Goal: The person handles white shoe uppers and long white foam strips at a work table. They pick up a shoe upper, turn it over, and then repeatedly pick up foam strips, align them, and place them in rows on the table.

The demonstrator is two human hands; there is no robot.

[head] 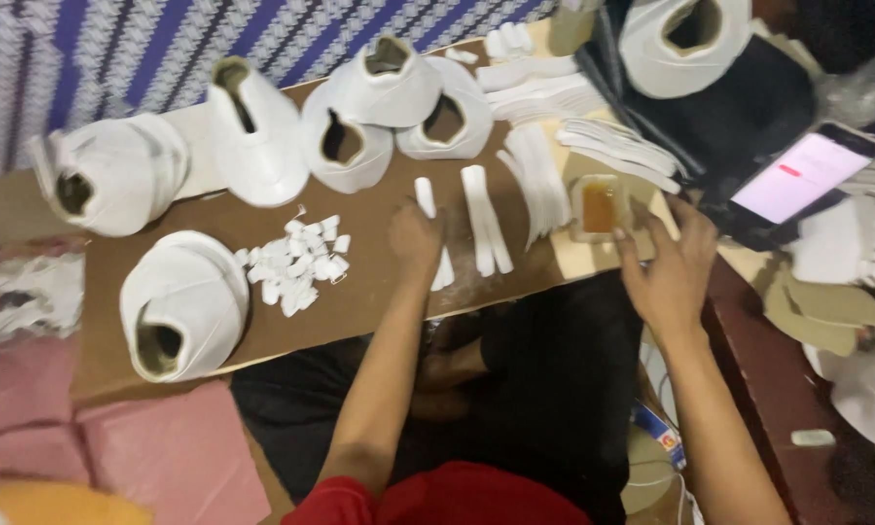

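Note:
My left hand (415, 240) presses down on a narrow white strip (435, 233) that lies on a brown board (379, 292). Two more white strips (486, 219) lie side by side just to its right. My right hand (669, 269) reaches with spread fingers toward a small tray of amber glue (599, 206) and touches its near right edge; whether it holds a tool is unclear. A pile of small white tags (296, 261) sits left of my left hand.
Several white shoe uppers on lasts (252, 131) stand around the board's far and left sides. Stacks of white strips (544, 180) lie behind the glue. A lit phone (802, 175) rests at the right on dark material. Pink cloth (165, 457) lies at the lower left.

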